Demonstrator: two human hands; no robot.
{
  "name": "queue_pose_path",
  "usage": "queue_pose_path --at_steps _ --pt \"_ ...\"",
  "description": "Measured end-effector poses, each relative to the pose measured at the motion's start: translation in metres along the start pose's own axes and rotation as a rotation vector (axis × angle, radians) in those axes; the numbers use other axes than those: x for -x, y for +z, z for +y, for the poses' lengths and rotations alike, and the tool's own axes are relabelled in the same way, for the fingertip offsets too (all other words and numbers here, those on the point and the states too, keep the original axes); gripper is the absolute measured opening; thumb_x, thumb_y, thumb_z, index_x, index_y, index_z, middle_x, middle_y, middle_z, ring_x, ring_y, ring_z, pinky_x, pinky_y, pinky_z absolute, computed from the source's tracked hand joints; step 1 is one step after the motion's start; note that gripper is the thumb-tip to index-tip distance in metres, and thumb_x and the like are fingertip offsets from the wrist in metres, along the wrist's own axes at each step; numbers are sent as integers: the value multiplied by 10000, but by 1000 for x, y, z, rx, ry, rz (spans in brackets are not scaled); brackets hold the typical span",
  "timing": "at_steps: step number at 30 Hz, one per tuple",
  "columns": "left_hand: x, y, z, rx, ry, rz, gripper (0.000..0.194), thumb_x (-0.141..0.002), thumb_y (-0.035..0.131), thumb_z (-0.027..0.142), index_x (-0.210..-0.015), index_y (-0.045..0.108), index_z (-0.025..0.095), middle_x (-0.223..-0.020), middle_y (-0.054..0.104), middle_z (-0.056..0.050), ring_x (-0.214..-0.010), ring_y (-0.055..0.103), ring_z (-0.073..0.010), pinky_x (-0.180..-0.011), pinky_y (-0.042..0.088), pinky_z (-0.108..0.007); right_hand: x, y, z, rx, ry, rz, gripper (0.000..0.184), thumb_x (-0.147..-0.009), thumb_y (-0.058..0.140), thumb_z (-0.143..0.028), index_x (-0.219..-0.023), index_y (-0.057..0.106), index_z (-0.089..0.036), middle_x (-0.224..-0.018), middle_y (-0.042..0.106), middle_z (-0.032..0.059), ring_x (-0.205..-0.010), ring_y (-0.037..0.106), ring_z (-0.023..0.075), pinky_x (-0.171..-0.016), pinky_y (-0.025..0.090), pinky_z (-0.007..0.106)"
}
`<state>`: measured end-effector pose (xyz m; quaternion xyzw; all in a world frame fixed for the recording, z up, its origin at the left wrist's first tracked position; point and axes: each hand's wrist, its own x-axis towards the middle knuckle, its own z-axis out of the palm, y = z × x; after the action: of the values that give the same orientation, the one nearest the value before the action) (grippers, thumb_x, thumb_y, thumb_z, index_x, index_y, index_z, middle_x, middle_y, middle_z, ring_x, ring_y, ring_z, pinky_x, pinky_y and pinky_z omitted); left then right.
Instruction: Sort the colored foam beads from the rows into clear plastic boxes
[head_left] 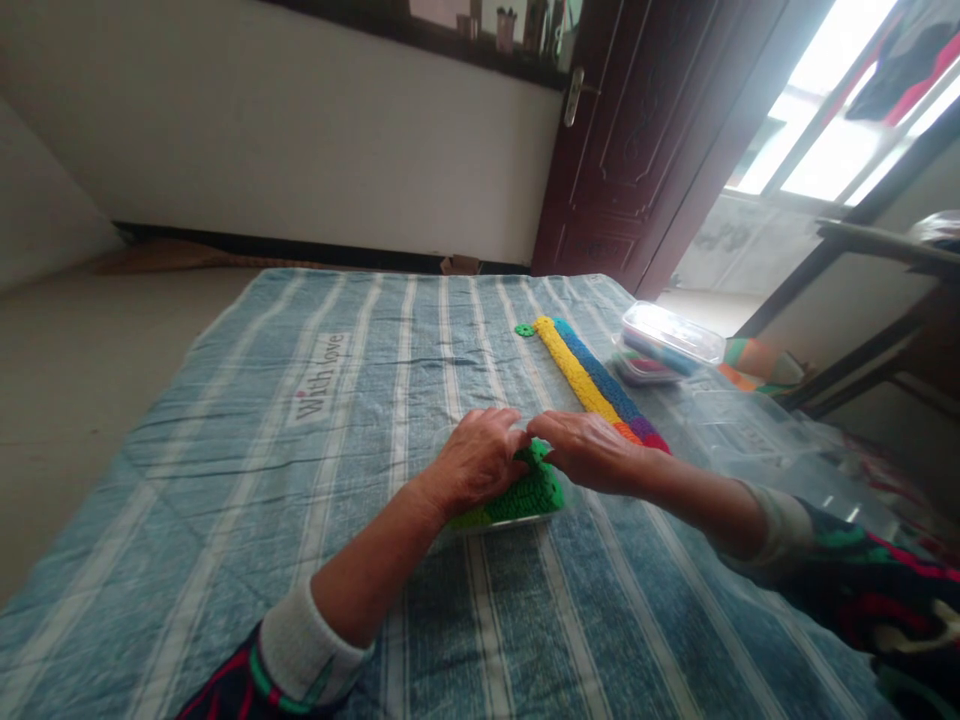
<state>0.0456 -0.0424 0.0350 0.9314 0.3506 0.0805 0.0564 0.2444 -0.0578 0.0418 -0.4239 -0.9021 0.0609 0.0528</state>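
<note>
I have both hands meeting over a clear box [517,522], which sits directly under the grip and slightly toward me. Green pieces [536,495] fill the part I can see, with a lighter green at the left end; the left hand [480,455] covers much of the rest. That hand lies across the box with its fingers curled down. The right hand [585,450] comes in from the other side, thumb and fingers at the pieces' far corner. I can't tell whether either hand is pinching something or only pressing.

Just beyond the right hand, a yellow row [570,372] and a blue row [589,360] run away from the grip, with orange [627,432], purple [643,425] and red [657,441] at the near end. A lone green disc [524,330] lies past their far end.

I'd judge the packing partway: green is in the box, while the rows and disc remain out on the cloth [225,420]. Farther right of the grip, a lidded box [671,335] with colour inside looks finished; beside it is more clear plastic [742,425].
</note>
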Motion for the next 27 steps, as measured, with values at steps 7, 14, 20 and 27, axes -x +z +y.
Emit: queue_pose_path --at_steps 7,14,20,27 --pt "1 0 1 39 -27 28 262 -802 733 267 -1033 675 156 -1256 637 -134 -1173 580 -303 -1011 449 -474 4 1 2 -114 3 116 267 -899 532 -173 -1165 540 -155 -935 695 81 -792 615 170 -648 376 271" --pt "8 -12 -17 96 -26 -21 184 -851 649 224 -1008 737 183 -1297 632 -141 -1200 582 -320 -1022 447 -516 18 4 7 -190 -96 355 257 -948 482 -209 -1179 584 -161 -961 712 85 -820 647 167 -743 473 302" --pt "9 -15 -29 160 2 -38 147 -851 643 235 -950 752 231 -1212 665 -83 -1150 598 -268 -1007 446 -448 27 -12 2 -140 -146 296 221 -973 473 -238 -1063 652 -145 -847 671 72 -735 614 155 -647 431 289" --pt "6 -13 -26 192 20 -63 122 -849 648 245 -920 735 196 -988 686 -47 -931 631 -195 -845 479 -312 40 -22 0 -105 -140 170 210 -967 473 -228 -979 668 -151 -809 630 55 -674 545 132 -605 368 285"
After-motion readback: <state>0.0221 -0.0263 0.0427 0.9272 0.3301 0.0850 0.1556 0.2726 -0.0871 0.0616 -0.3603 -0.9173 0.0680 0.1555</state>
